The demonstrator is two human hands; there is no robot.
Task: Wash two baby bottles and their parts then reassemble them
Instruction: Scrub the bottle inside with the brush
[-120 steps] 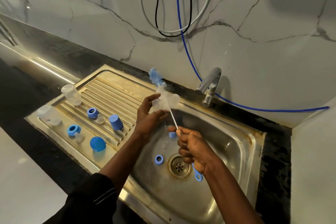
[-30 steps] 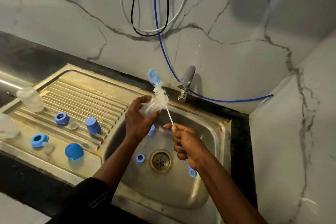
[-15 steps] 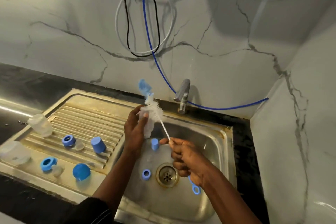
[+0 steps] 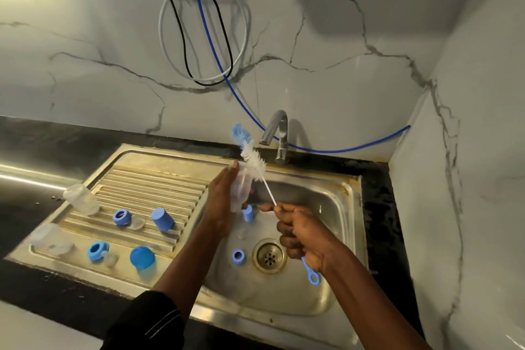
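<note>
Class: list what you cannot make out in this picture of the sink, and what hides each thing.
Head view, all:
- clear bottle: mostly behind the left hand; which end is up is unclear.
- brush handle: buried in the right hand; only its blue loop shows.
- clear parts beside the blue rings on the drainboard: too small and transparent to identify.
- sink, near rim: partly covered by both arms.

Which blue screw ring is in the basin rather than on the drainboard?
The blue ring lying just left of the drain. The far ring and the near ring both sit on the ribbed drainboard.
</note>
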